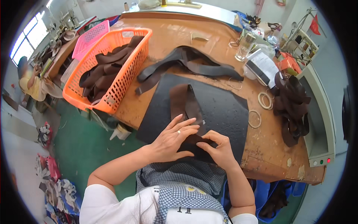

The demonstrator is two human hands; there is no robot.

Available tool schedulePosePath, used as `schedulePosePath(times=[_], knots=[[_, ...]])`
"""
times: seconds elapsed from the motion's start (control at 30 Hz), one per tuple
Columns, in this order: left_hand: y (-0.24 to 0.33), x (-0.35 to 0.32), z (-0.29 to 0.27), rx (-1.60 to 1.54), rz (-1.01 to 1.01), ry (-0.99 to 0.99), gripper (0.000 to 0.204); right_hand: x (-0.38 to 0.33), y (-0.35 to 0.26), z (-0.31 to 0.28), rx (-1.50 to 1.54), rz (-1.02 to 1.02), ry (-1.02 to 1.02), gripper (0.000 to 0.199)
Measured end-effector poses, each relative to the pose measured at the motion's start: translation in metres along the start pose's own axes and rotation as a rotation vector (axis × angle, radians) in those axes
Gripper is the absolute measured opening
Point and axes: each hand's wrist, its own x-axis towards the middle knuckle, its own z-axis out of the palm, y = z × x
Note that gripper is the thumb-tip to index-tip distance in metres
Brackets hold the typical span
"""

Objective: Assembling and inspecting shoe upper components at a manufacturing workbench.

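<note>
A dark brown flat strip [179, 101] lies folded over on a black mat [227, 106], its loop pointing away from me. My left hand [169, 139] rests over the near part of the strip, fingers stretched out and a ring on one of them. Just right of it, my right hand [220, 147] pinches the strip's near end between thumb and curled forefinger. The fingers hide part of that end. Beyond the mat, more dark strips [186, 61] lie loosely in a bundle on the wooden table [156, 28].
An orange basket [143, 56] of brown strips stands left, beside a pink basket [91, 35]. At right are tape rings [265, 100], a heap of brown strips [292, 108], a glass [245, 46] and a grey machine frame [324, 130]. Another person [31, 80] sits far left.
</note>
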Motion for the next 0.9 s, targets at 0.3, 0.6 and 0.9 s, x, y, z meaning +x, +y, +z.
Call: schedulePosePath(times=[0.3,0.6,0.9], knots=[[-0.008,0.000,0.013,-0.278,-0.177,0.039,0.012,-0.012,0.007,0.013,-0.100,-0.055,0.101,0.016],[0.006,0.006,0.010,-0.011,-0.003,0.119,0.013,-0.012,0.006,0.014,-0.215,-0.163,0.116,0.015],[0.002,0.002,0.010,0.138,0.159,0.053,0.013,-0.013,0.009,0.012,-0.276,-0.200,0.081,0.015]])
